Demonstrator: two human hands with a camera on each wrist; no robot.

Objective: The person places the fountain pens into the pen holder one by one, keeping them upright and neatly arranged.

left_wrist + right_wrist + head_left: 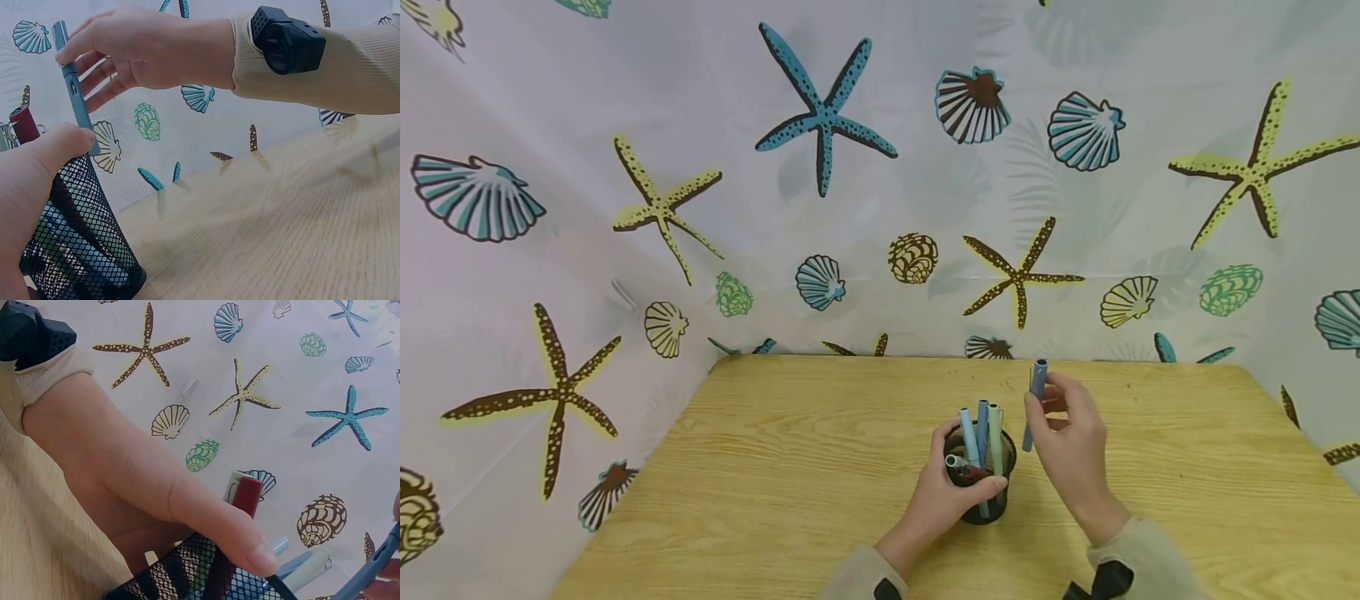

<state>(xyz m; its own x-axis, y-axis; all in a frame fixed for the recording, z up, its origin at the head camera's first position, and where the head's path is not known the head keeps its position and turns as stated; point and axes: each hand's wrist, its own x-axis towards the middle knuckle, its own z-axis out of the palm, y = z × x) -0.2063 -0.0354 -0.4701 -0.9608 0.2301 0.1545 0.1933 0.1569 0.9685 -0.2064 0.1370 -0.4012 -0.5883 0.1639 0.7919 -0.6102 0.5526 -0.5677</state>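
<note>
A black mesh pen cup (pixel 983 500) (pixel 81 250) (pixel 187 575) stands on the wooden table (pixel 775 467), with several pens (pixel 983 433) sticking out of it, among them a dark red one (pixel 247 500). My left hand (pixel 951 492) (pixel 31 181) (pixel 137 481) grips the cup, thumb over its rim. My right hand (pixel 1071 450) (pixel 144 50) pinches a blue pen (pixel 1036 404) (pixel 74 87) (pixel 375 565) near its top and holds it upright just right of the cup, above the table.
A curtain printed with starfish and shells (pixel 820 167) closes in the table at the back and both sides. Bare wood lies all around the cup. Black wrist devices (pixel 287 37) (pixel 28 331) sit on both beige sleeves.
</note>
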